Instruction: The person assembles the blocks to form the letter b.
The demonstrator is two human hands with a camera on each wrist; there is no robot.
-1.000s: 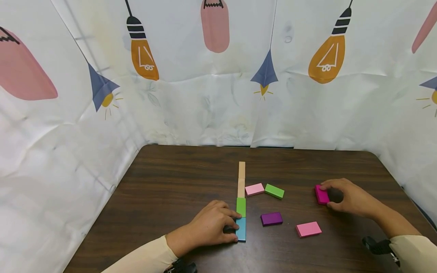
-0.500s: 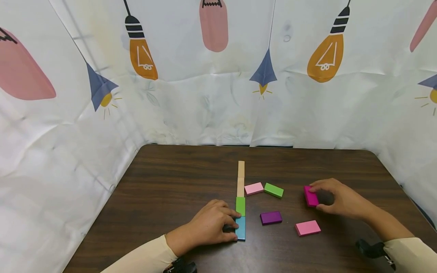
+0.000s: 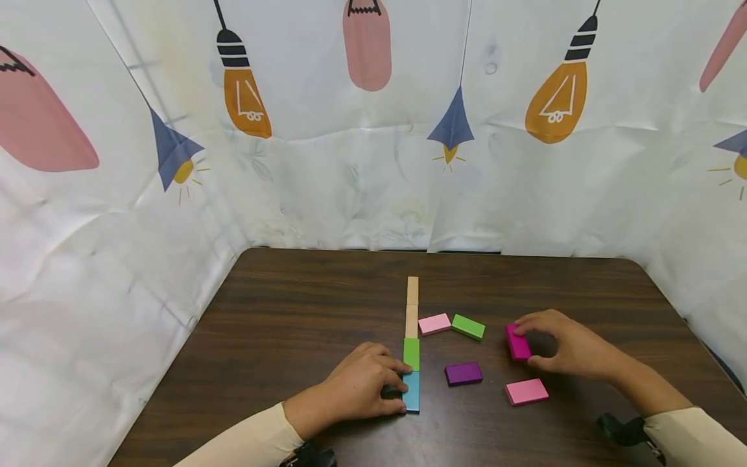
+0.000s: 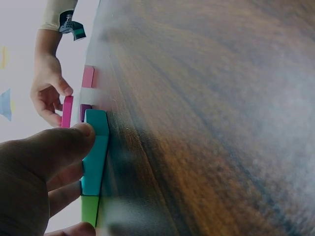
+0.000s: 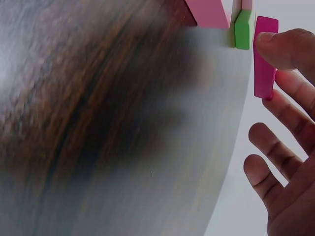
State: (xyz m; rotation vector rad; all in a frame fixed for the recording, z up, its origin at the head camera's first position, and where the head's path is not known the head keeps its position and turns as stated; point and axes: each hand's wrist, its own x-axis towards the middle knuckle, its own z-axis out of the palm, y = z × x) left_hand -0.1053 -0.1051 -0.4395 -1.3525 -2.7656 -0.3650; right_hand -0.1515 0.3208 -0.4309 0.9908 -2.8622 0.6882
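Note:
A straight row on the table holds a blue block [image 3: 412,392], a green block [image 3: 411,354] beyond it and two plain wooden blocks [image 3: 412,305] at the far end. My left hand [image 3: 364,383] rests at the row's left side, thumb and fingertips touching the blue block near its edge. Thumb and fingers of my right hand [image 3: 563,344] pinch a magenta block [image 3: 517,344]. In the right wrist view that magenta block [image 5: 266,56] is raised off the table, gripped at its sides, with the other fingers spread loosely.
Right of the row lie a light pink block [image 3: 434,324] and a second green block [image 3: 468,327], end to end at an angle. Nearer are a purple block [image 3: 463,374] and a pink block [image 3: 526,392]. A patterned white curtain [image 3: 362,188] closes off the table's [image 3: 292,292] far side.
My right hand has carried the magenta block leftward across the right side of the table, lately also a little nearer. The left hand and the row have stayed in place.

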